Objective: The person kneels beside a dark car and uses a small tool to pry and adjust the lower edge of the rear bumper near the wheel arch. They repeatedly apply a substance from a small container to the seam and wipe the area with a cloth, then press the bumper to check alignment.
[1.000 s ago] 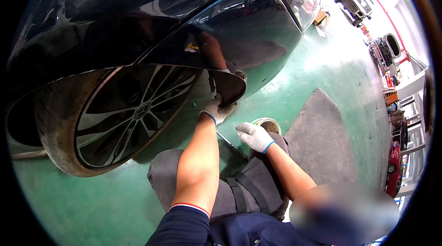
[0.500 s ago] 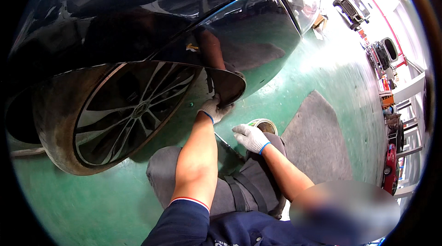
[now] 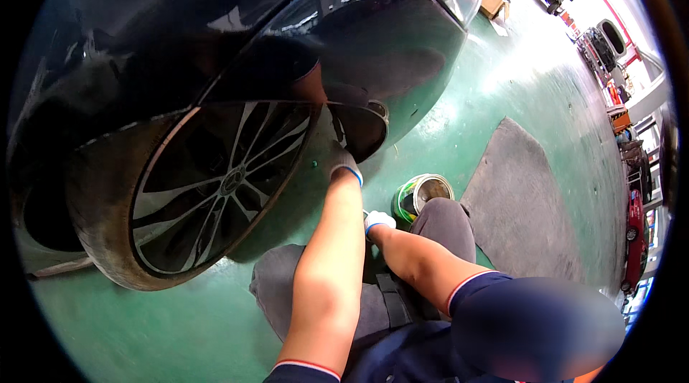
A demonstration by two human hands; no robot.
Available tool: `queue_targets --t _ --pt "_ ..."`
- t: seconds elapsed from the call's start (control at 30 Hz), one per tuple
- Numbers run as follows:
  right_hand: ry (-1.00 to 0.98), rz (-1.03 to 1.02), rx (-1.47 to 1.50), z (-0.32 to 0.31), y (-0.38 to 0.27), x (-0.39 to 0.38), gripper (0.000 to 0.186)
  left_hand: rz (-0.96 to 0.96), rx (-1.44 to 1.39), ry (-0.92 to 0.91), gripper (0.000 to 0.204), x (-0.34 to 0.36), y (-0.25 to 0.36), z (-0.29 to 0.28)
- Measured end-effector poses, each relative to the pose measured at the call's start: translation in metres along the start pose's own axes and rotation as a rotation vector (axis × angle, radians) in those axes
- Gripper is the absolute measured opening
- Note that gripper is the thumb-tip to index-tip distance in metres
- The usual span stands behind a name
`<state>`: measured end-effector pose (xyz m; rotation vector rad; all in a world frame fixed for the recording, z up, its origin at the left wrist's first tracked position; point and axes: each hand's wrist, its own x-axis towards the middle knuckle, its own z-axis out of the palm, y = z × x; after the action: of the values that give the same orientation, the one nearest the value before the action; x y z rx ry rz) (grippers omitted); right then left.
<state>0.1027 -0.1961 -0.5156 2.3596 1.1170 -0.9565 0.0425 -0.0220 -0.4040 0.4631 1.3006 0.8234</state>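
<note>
My left hand [image 3: 345, 162], in a pale knitted glove, reaches up into the gap between the car's wheel [image 3: 232, 180] and the dark rear corner of the wheel arch [image 3: 364, 132]. Its fingers are in shadow, so I cannot tell what they do there. My right hand [image 3: 380, 221], gloved the same way, is low between my knees. It is closed around what looks like a thin metal-shafted tool [image 3: 366, 212], mostly hidden by the hand. Above both arms, the glossy dark bumper [image 3: 402, 39] curves over.
An open metal can [image 3: 403, 200] with a green label stands beside my right knee. To the right, a grey mat [image 3: 517, 196] lies on the green floor [image 3: 430, 135]. A cardboard box [image 3: 492, 3] sits beyond the bumper. Car parts and a red car [image 3: 634, 236] line the far right.
My right hand has moved down and closed around the tool that lay between my knees. My left hand has gone slightly deeper under the arch edge. The view has shifted, showing more of the can.
</note>
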Motion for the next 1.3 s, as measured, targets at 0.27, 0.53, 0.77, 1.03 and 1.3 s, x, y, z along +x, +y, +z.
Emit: queue_targets --t 0.27,0.53,0.77,1.03,1.3 --pt "-0.041 -0.249 -0.200 -0.030 -0.005 -0.012 0.030 0.622 1.227 0.048 0.038 -0.048 0.160 -0.071" --pt "-0.045 -0.465 -0.261 -0.060 0.012 0.024 0.038 0.226 -0.225 -0.455 0.049 -0.051 0.169 -0.080" --pt "0.296 -0.631 0.802 -0.221 0.109 -0.139 0.042 0.049 -0.430 -0.254 0.054 -0.110 0.181 -0.076" --pt "0.236 0.197 0.528 0.002 0.319 -0.130 0.048 0.307 -0.164 -0.386 0.051 -0.105 0.185 -0.144" --pt "0.263 0.197 0.571 0.077 0.197 -0.110 0.051 0.428 0.067 -0.576 0.046 -0.061 0.181 -0.211"
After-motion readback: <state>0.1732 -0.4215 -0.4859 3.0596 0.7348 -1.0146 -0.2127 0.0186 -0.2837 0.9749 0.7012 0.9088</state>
